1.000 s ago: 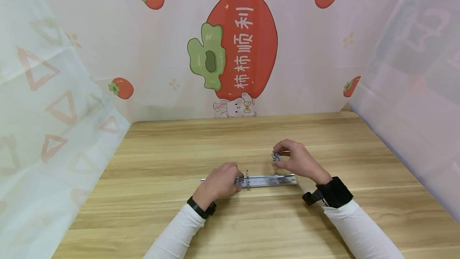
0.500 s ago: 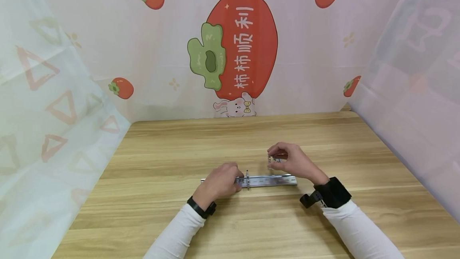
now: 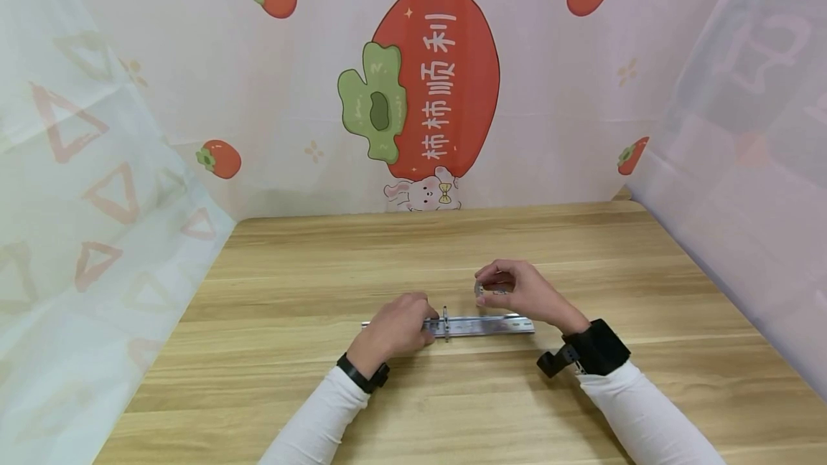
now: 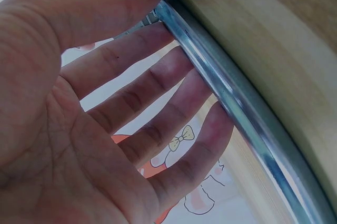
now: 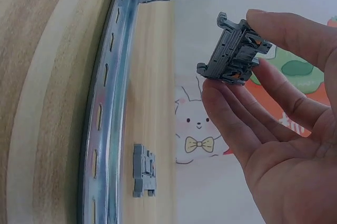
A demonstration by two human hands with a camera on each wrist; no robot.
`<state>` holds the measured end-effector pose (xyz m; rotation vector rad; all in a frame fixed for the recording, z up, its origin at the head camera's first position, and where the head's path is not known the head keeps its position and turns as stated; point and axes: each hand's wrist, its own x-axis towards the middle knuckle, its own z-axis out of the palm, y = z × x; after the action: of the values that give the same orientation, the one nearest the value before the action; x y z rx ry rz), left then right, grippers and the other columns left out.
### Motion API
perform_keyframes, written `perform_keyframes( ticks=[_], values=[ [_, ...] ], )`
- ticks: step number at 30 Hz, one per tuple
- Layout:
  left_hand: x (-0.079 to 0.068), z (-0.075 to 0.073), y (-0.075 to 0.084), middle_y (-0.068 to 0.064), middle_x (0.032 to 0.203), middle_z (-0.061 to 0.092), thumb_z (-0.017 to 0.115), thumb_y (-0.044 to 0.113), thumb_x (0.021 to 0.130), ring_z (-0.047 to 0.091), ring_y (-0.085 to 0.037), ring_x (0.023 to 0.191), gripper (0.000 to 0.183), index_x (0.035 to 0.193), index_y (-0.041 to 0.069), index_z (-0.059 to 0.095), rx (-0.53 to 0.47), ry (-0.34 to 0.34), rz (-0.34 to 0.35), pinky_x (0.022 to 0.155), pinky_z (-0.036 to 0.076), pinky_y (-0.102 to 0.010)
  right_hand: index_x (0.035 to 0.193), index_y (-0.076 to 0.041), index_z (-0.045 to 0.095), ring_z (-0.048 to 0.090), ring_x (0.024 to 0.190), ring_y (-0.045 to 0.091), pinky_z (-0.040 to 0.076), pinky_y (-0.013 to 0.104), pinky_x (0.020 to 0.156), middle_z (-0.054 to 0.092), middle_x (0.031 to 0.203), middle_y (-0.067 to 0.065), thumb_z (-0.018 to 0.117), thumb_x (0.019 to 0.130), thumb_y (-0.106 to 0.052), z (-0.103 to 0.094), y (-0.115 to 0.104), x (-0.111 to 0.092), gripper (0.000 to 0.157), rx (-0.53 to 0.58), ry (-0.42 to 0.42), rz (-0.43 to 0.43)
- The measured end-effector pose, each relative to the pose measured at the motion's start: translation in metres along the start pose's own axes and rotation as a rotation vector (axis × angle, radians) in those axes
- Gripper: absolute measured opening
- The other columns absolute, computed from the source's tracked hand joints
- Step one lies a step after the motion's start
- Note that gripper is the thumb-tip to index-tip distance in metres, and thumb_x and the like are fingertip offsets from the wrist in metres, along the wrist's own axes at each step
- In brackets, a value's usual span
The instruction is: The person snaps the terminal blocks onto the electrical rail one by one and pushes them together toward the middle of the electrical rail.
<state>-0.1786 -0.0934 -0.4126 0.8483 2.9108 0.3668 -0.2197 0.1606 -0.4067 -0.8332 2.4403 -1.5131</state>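
Pinching a grey block (image 5: 237,50) in its left-pointing fingertips (image 5: 212,91), the right hand (image 3: 528,293) hung over the bench (image 3: 323,257), just beyond the far side of the metal rail (image 3: 487,326), right of the mounted block (image 3: 446,324). The rail's long axis ran roughly along the bench's far edge. The left hand (image 3: 394,325) gripped its left part; a loose block (image 5: 143,170) lay beyond.

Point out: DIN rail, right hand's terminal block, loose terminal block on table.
DIN rail (image 5: 104,97): right wrist view, slotted floor.
Held terminal block (image 5: 233,51) in right hand (image 5: 287,163): right wrist view, mid-body.
Loose terminal block (image 5: 142,170): right wrist view, mid-body.
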Motion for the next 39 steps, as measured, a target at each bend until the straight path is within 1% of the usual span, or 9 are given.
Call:
perform_keyframes(
  ticks=[6,13,22,25,28,32,34,36,39],
  values=[
    [0.0,0.0,-0.001,0.007,0.081,0.047,0.072,0.026,0.076,0.046,-0.01,0.071,0.024,0.098,0.015,0.07,0.002,0.002,0.002,0.057,0.038,-0.025,0.108,-0.007,0.059,0.06,0.099,0.021,0.045,0.033,0.083,0.059,0.106,0.008,0.072,0.077,-0.025,0.005,-0.001,0.0,0.038,0.073,-0.021,0.016],
    [-0.001,-0.001,-0.001,0.007,0.08,0.046,0.071,0.025,0.076,0.045,-0.01,0.072,0.021,0.095,0.016,0.07,-0.002,0.005,0.012,0.058,0.038,-0.026,0.108,-0.004,0.058,0.059,0.101,0.022,0.045,0.032,0.082,0.059,0.108,0.011,0.071,0.078,-0.025,0.014,-0.002,0.001,0.039,0.111,-0.045,0.025],
    [-0.001,-0.001,-0.002,0.007,0.081,0.046,0.071,0.026,0.076,0.046,-0.01,0.072,0.02,0.094,0.016,0.07,-0.009,-0.001,0.015,0.057,0.038,-0.025,0.108,-0.002,0.057,0.058,0.104,0.025,0.045,0.031,0.083,0.057,0.111,0.013,0.069,0.08,-0.02,0.025,0.001,0.002,0.036,0.113,-0.076,0.016],
    [-0.001,-0.001,-0.002,0.007,0.081,0.046,0.071,0.025,0.077,0.046,-0.01,0.072,0.019,0.093,0.016,0.07,-0.011,-0.003,0.015,0.057,0.038,-0.025,0.11,0.0,0.055,0.056,0.106,0.029,0.045,0.031,0.083,0.055,0.113,0.016,0.068,0.081,-0.016,0.029,0.001,0.001,0.036,0.136,-0.093,0.018],
    [-0.001,-0.001,-0.002,0.007,0.081,0.046,0.071,0.025,0.076,0.046,-0.01,0.072,0.018,0.092,0.016,0.07,-0.012,-0.002,0.016,0.057,0.038,-0.025,0.11,0.004,0.055,0.055,0.106,0.033,0.044,0.033,0.084,0.054,0.114,0.02,0.067,0.081,-0.011,0.031,-0.005,0.001,0.035,0.14,-0.102,0.007],
    [-0.002,-0.002,-0.001,0.007,0.08,0.046,0.072,0.024,0.076,0.046,-0.01,0.072,0.018,0.092,0.016,0.07,-0.018,-0.003,0.016,0.057,0.038,-0.025,0.108,0.003,0.056,0.057,0.104,0.031,0.044,0.032,0.084,0.055,0.113,0.019,0.068,0.08,-0.01,0.037,-0.004,0.001,0.033,0.124,-0.093,-0.002],
    [-0.002,-0.002,-0.001,0.007,0.08,0.046,0.072,0.024,0.076,0.045,-0.01,0.072,0.018,0.093,0.016,0.07,-0.022,-0.004,0.016,0.057,0.038,-0.025,0.107,0.002,0.056,0.057,0.105,0.03,0.044,0.03,0.083,0.055,0.113,0.019,0.069,0.079,-0.01,0.04,0.002,0.002,0.033,0.118,-0.087,-0.001],
    [-0.002,-0.002,-0.001,0.007,0.08,0.046,0.072,0.024,0.076,0.045,-0.01,0.072,0.018,0.092,0.016,0.07,-0.021,-0.003,0.015,0.056,0.038,-0.025,0.107,0.003,0.055,0.056,0.105,0.031,0.044,0.031,0.084,0.055,0.114,0.019,0.069,0.079,-0.009,0.042,0.003,0.002,0.033,0.117,-0.089,-0.003],
    [-0.002,-0.002,-0.002,0.007,0.079,0.045,0.071,0.024,0.076,0.045,-0.011,0.072,0.017,0.091,0.016,0.069,-0.013,-0.001,0.018,0.057,0.038,-0.026,0.108,0.004,0.055,0.056,0.106,0.034,0.044,0.036,0.085,0.054,0.113,0.02,0.069,0.078,-0.005,0.046,0.004,0.003,0.034,0.13,-0.094,-0.01]
  ],
)
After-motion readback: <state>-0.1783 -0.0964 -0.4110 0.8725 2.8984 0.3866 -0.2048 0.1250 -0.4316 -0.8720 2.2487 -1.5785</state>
